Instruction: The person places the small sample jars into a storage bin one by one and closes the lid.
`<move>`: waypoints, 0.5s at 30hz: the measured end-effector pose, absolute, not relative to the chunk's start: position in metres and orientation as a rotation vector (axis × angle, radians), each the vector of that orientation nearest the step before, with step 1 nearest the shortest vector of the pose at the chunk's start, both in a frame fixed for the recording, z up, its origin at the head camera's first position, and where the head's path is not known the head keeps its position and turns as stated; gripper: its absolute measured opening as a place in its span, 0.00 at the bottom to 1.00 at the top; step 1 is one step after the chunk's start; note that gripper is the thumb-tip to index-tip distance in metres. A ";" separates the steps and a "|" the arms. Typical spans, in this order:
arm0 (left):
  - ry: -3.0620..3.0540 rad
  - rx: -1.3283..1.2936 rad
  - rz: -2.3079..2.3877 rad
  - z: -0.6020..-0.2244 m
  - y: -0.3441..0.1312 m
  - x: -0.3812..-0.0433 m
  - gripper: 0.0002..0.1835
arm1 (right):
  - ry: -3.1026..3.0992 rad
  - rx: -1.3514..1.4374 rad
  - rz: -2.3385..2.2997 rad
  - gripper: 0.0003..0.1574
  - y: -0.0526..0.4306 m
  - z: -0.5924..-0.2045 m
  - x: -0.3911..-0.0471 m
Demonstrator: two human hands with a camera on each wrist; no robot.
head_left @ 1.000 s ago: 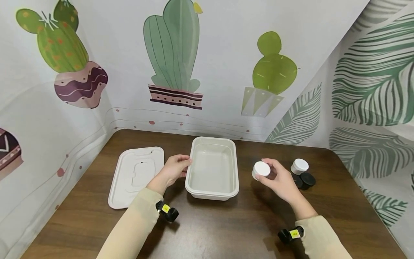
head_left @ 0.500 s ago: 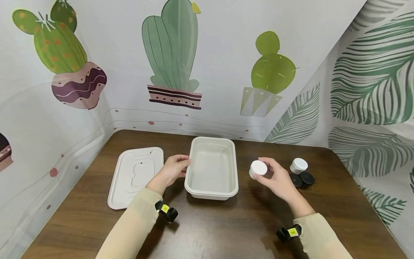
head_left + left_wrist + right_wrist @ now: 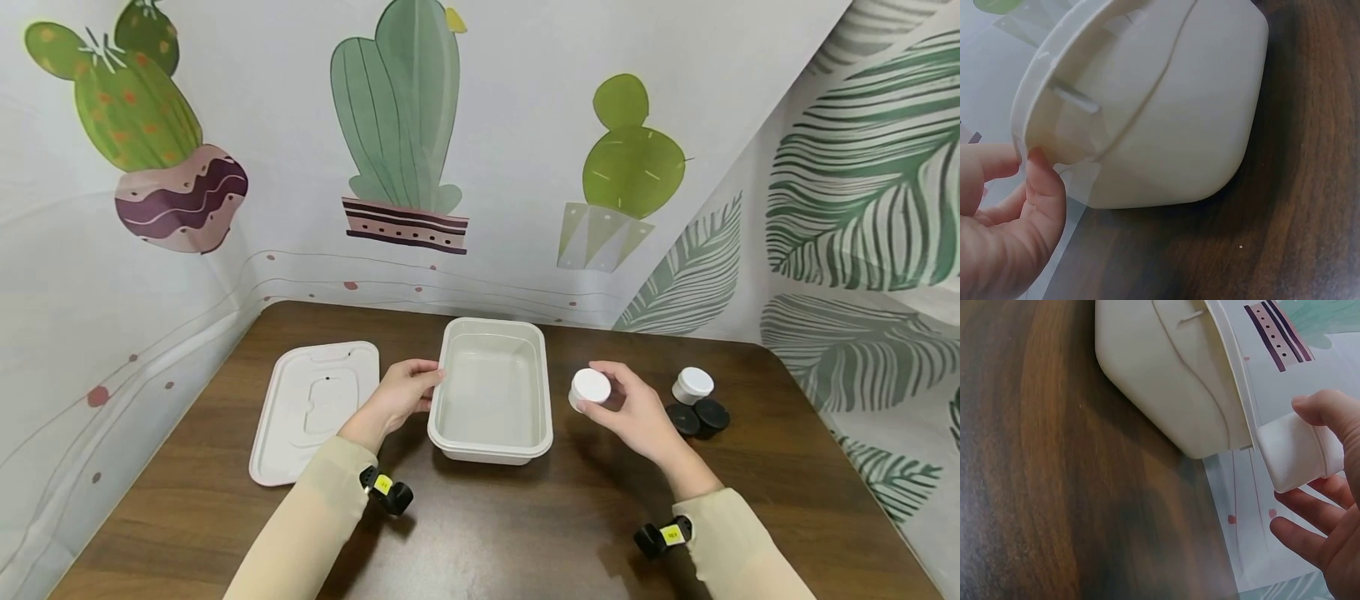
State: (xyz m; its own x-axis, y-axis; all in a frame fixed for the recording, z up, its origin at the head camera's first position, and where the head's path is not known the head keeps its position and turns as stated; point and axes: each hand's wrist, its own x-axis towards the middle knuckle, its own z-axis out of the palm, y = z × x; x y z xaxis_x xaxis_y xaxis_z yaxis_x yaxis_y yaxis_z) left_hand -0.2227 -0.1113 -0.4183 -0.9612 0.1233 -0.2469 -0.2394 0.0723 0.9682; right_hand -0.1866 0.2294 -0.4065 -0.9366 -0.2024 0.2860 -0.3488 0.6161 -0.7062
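A pale grey-white plastic storage box (image 3: 491, 387), open at the top, stands on the brown wooden table. My left hand (image 3: 405, 389) pinches its left rim between thumb and fingers; the left wrist view shows the fingertips at the rim (image 3: 1019, 119). To the right of the box, my right hand (image 3: 630, 408) grips a small white round jar with a screw lid (image 3: 589, 388). In the right wrist view the jar (image 3: 1291, 453) is held above the table, thumb on one side and fingers on the other, its base overlapping the box's rim.
On the left lies a flat white lid (image 3: 318, 408). At right stand another white jar (image 3: 692, 385) and two black round containers (image 3: 711, 417) close together. A printed cloth with cacti (image 3: 517, 275) hangs behind the table's back edge.
My right hand has moved a little to the left with the white jar, nearer to the box. My left hand stays at the box's rim.
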 end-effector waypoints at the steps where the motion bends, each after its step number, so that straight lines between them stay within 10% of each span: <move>1: 2.088 -0.116 1.972 -0.419 -0.111 -0.223 0.20 | -2.664 0.458 1.221 0.37 0.229 -0.406 -0.187; 15: 2.082 -0.125 1.975 -0.421 -0.112 -0.224 0.21 | -2.649 0.496 1.215 0.36 0.223 -0.403 -0.185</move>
